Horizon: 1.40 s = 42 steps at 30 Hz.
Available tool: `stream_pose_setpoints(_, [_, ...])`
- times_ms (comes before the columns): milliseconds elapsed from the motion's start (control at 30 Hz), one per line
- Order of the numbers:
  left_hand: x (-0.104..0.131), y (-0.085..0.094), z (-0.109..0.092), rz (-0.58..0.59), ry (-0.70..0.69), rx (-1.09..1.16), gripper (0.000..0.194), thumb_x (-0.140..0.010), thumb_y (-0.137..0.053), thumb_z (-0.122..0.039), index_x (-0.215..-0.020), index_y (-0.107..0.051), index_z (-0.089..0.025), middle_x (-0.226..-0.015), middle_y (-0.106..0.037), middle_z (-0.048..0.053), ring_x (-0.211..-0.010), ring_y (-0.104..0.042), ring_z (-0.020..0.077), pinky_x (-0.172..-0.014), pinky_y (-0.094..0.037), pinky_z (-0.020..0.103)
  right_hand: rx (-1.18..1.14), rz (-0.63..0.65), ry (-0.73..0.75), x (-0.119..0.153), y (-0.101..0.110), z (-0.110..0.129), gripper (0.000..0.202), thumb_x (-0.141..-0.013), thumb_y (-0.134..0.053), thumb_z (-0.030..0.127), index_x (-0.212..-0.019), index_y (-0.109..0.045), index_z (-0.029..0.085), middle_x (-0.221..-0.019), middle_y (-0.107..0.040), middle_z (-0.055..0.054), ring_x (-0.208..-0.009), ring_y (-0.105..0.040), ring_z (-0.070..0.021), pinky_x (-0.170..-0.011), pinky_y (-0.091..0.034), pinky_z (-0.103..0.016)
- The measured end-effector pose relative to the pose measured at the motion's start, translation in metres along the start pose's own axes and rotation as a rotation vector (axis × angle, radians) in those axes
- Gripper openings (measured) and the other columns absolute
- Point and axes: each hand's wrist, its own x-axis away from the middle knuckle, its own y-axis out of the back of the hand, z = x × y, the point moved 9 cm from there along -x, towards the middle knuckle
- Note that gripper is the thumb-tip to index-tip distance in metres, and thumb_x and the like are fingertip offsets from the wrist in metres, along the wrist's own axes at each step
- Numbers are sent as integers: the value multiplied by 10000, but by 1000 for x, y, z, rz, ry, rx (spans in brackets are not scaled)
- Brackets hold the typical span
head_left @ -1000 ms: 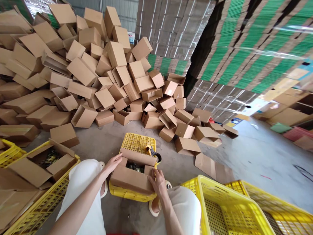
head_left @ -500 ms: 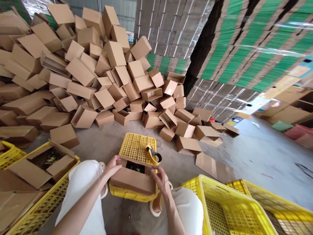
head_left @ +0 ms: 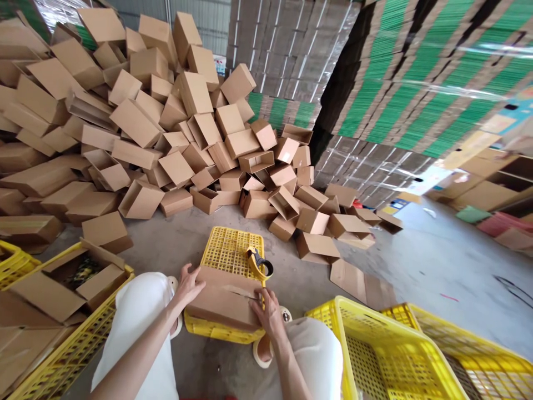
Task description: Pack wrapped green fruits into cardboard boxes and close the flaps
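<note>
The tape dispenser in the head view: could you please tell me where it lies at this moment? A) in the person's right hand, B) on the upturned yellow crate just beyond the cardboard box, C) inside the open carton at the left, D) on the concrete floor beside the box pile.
B: the tape dispenser rests on the upturned yellow crate, just past the cardboard box that the left hand and right hand press shut.

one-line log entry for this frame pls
left hand: on carton's left edge | right hand: pressing flaps | cardboard carton: flaps folded shut, on upturned yellow crate | tape dispenser: on crate, untouched
</note>
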Motion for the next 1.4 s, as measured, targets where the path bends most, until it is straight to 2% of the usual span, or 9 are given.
stream_pose_setpoints(167, [3, -28, 14, 141, 129, 207, 775, -902, -578, -449, -1578, -410, -108, -1595, -508, 221, -1492, -481, 333, -1233, -351, 412, -120, -48, 12, 3, -32, -31, 640, -925, -556, 392, -1533, -517, 195, -1536, -566, -169, -1447, -520, -339, -1216, -405, -508])
stream_pose_setpoints(367, [9, -34, 4, 2, -8, 81, 800, -943, -438, -435, -1588, -301, 18, -1680, -327, 276, -1591, -282, 316, -1290, -260, 408, -127, -91, -19, 6, -66, -50, 707, -1043, -396, 430, -1673, -234, 155, -1780, -56, -148, -1640, -72, -323, -1301, -224, -537])
stream_pose_setpoints(533, [19, -32, -9, -113, -157, 20, 762, -970, -384, -441, -1577, -318, 15, -1700, -282, 278, -1603, -247, 336, -1307, -236, 463, -59, -164, 47, 4, -67, -36, 682, -1070, -357, 441, -1681, -182, 191, -1757, 229, -96, -1638, -25, -354, -1293, -237, -552])
stream_pose_setpoints(700, [18, -29, -3, -64, -36, 196, 690, -940, -488, -369, -1566, -397, -95, -1660, -419, 202, -1594, -296, 295, -1306, -257, 448, -88, -186, -14, 2, -60, -30, 670, -1013, -467, 469, -1601, -395, 156, -1778, 1, -166, -1636, -80, -374, -1288, -250, -548])
stream_pose_setpoints(833, [14, -29, 10, 54, 172, 526, 659, -851, -668, -308, -1483, -526, -189, -1445, -669, 151, -1345, -635, 291, -1126, -509, 422, -166, -161, -177, 2, -51, -38, 727, -893, -607, 460, -1534, -503, 133, -1669, -374, -208, -1611, -204, -396, -1267, -293, -562])
stream_pose_setpoints(1033, [12, -34, 12, 226, 297, 812, 598, -714, -801, -273, -1295, -700, -174, -1216, -796, 139, -1077, -773, 311, -910, -622, 402, -570, -90, -359, 4, -46, -37, 861, -778, -729, 490, -1535, -482, 163, -1335, -721, -173, -1202, -698, -384, -1013, -571, -518])
stream_pose_setpoints(1133, [14, -33, 12, 218, 263, 848, 617, -707, -786, -270, -1312, -703, -182, -1266, -780, 132, -1134, -755, 308, -950, -612, 405, -634, -20, -363, 5, -49, -28, 895, -771, -709, 541, -1544, -455, 169, -1285, -747, -150, -1130, -731, -356, -935, -607, -473])
stream_pose_setpoints(1267, [19, -30, 16, 186, 223, 795, 637, -733, -773, -310, -1356, -691, -206, -1382, -725, 109, -1228, -714, 292, -1009, -588, 373, -451, -136, -248, 8, -40, -17, 995, -748, -704, 605, -1575, -389, 152, -1478, -622, -161, -1358, -598, -332, -1080, -533, -439])
stream_pose_setpoints(1400, [23, -31, 16, 216, 208, 813, 682, -739, -765, -349, -1395, -662, -196, -1400, -713, 114, -1230, -711, 285, -983, -595, 356, -475, -221, -323, 11, -40, -25, 857, -813, -639, 613, -1494, -475, 120, -1374, -687, -182, -1309, -633, -341, -1055, -546, -430])
